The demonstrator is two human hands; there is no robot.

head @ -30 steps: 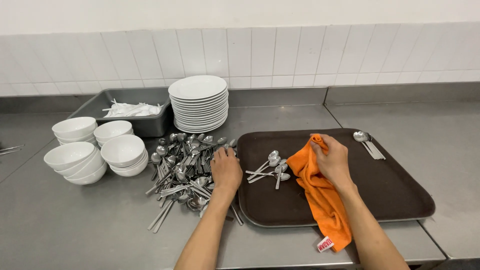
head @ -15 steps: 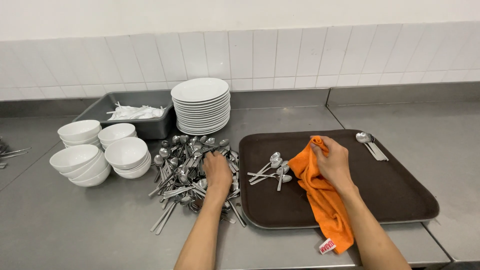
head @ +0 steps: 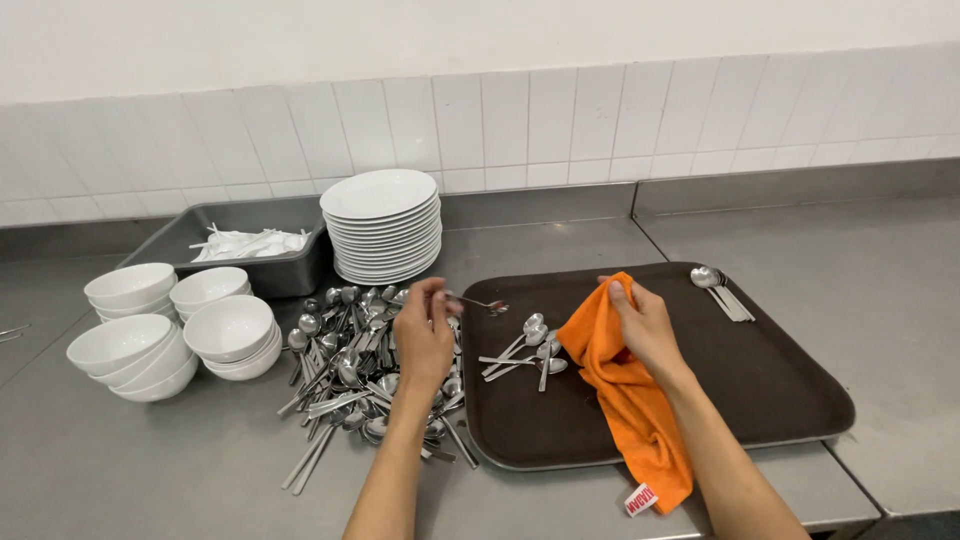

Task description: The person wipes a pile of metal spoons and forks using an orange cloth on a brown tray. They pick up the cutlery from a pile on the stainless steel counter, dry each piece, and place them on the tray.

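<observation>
My left hand holds a small metal spoon by its handle, lifted above the left rim of the dark brown tray. Below and left of that hand lies a loose pile of cutlery on the steel counter. My right hand grips an orange cloth that drapes over the tray and past its front edge. A few spoons lie on the tray between my hands. Two more spoons rest at the tray's far right.
A stack of white plates stands behind the cutlery. White bowls are stacked at the left. A grey tub with white utensils sits at the back left. The steel counter meets a tiled wall behind.
My left hand has come up out of the cutlery pile with a spoon and moved right toward the tray. My right hand stays on the orange cloth.
</observation>
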